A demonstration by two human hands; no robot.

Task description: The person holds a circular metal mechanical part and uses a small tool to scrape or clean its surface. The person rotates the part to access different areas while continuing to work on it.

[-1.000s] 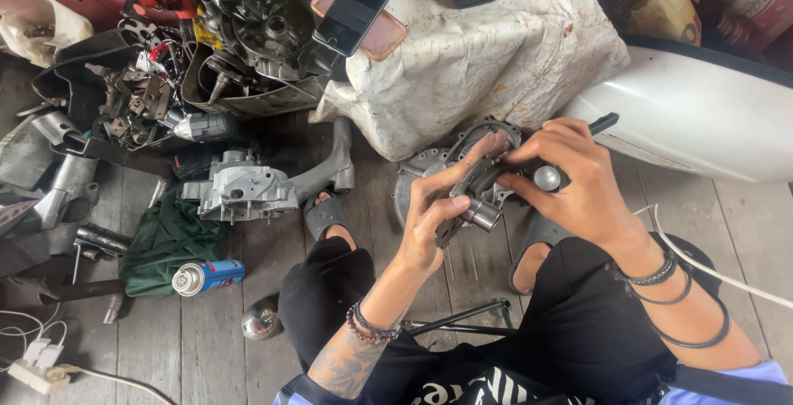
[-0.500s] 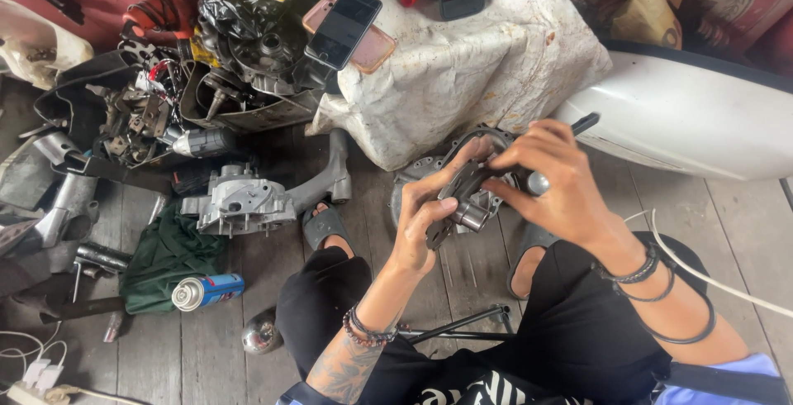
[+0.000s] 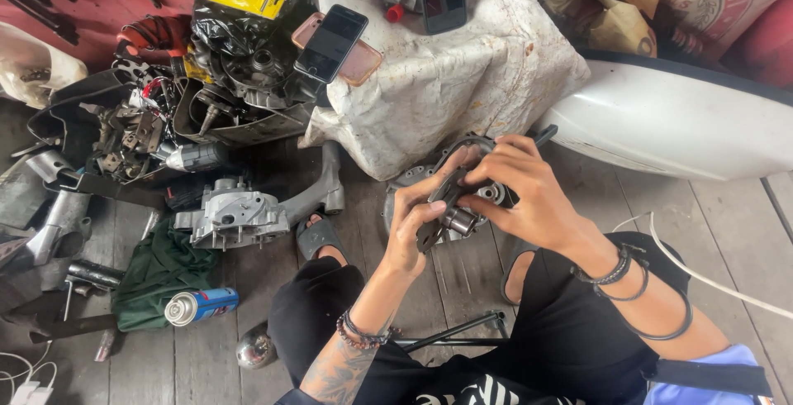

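Left hand: I am seeing the left hand (image 3: pixel 417 223) gripping the lower end of a dark metal part (image 3: pixel 450 207) at the centre of the frame, fingers curled shut around it, thumb pressing across its face.

Right hand: the right hand (image 3: pixel 529 198) is closing over the upper end of the same part, fingers wrapped around it and fingertips (image 3: pixel 475 200) pinching near a small round shaft (I cannot tell whether it is turning it or only bracing).

Part in hand: it is sitting lifted between both hands, just above a grey engine cover (image 3: pixel 405 190) lying on the wooden floor (image 3: pixel 727 231), between the knees.

Step in hand: I am judging this as fitting or checking the small shaft on the part, with both hands steadying it.

Next move: it is calling, I think, for a firm hold from the left hand while the right works the shaft with fine finger pressure.

Left of the frame: a silver engine casing (image 3: pixel 235 215) is lying beside a green cloth (image 3: pixel 157 269) and a blue spray can (image 3: pixel 198 306).

Upper centre: a phone (image 3: pixel 330 41) is resting on a dirty white sack (image 3: pixel 462 83), with a heap of scrap parts (image 3: pixel 140 132) to the left.

Right of the frame: a white body panel (image 3: pixel 686 124) is curving past.
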